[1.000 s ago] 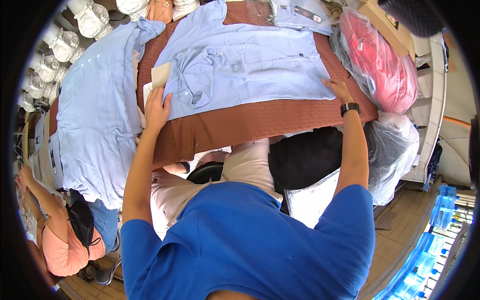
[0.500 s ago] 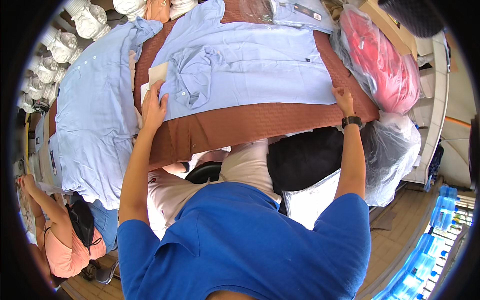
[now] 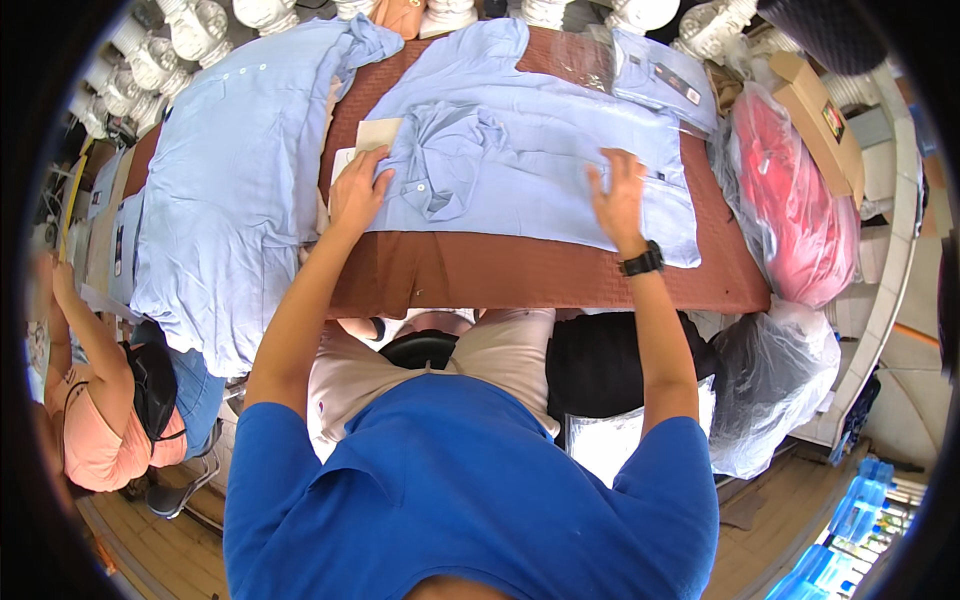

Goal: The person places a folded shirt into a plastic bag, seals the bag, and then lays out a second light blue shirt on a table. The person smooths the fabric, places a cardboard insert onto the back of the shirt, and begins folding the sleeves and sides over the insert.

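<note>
A light blue shirt (image 3: 560, 190) lies spread on the brown-covered table in front of me, with its collar and front bunched up at the left. My left hand (image 3: 358, 192) rests at that left edge, fingers stretched over a beige card (image 3: 377, 133) and thumb apart on the cloth. Above the right part of the shirt is my right hand (image 3: 622, 200), fingers spread and holding nothing; whether it touches the fabric I cannot tell. Beside my left hand, a second light blue shirt or pile of shirts (image 3: 235, 170) hangs over the near edge.
Packaged blue shirts (image 3: 660, 85) lie at the far right of the table (image 3: 500, 270). A plastic bag of red cloth (image 3: 790, 200) and a cardboard box (image 3: 815, 120) stand at the right. White balusters (image 3: 195, 30) line the back. Another person (image 3: 105, 430) works at the left.
My right hand has let go of the shirt's near right corner and moved left and inward over it, fingers spreading. My left hand stays by the card. The view has shifted.
</note>
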Motion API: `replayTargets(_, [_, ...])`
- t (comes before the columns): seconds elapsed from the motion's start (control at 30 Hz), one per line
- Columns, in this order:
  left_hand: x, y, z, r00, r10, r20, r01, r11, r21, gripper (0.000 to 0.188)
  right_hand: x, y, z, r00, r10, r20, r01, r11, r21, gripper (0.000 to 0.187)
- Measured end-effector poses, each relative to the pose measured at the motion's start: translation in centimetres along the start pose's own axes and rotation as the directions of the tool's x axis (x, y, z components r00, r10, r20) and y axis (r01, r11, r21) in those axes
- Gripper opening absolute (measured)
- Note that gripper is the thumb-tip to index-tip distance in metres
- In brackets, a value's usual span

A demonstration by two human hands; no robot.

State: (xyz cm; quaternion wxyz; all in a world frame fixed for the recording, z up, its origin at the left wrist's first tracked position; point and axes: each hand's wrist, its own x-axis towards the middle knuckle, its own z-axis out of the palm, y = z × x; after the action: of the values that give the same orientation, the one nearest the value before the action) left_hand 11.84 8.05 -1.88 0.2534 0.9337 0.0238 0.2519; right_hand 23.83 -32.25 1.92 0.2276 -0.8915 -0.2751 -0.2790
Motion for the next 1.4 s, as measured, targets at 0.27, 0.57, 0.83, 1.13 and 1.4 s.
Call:
replayTargets(0.27, [-0.6, -0.2, 0.3, 0.997, -0.056, -0.047, 0.057, 0.998, 0.017, 0.025, 2.5, -18.3, 6.4, 0.882, -0.415, 0.224, 0.303, 0.863, 0.404, 0.043])
replayTargets(0.57, [0.1, -0.2, 1.2, 0.988, 0.128, -0.086, -0.131, 0.991, -0.031, 0.02, 10.1, -10.6, 7.5, 0.895, -0.384, 0.229, 0.311, 0.903, 0.297, 0.014])
replayTargets(0.83, [0.0, -0.8, 1.3, 0.989, 0.104, -0.11, -0.111, 0.992, -0.056, 0.015, 6.0, -17.4, 5.2, 0.863, -0.45, 0.23, 0.328, 0.845, 0.422, 0.033])
replayTargets(1.13, [0.4, -0.8, 0.9, 0.99, 0.133, -0.046, -0.133, 0.991, 0.015, 0.022, 4.5, -13.8, 9.2, 0.837, -0.399, 0.375, 0.258, 0.891, 0.373, 0.033])
replayTargets(1.4, [0.1, -0.9, 1.2, 0.992, 0.123, -0.007, -0.122, 0.989, 0.087, 0.026, 13.4, -4.3, -5.9, 0.961, -0.127, 0.245, 0.059, 0.962, 0.266, 0.011])
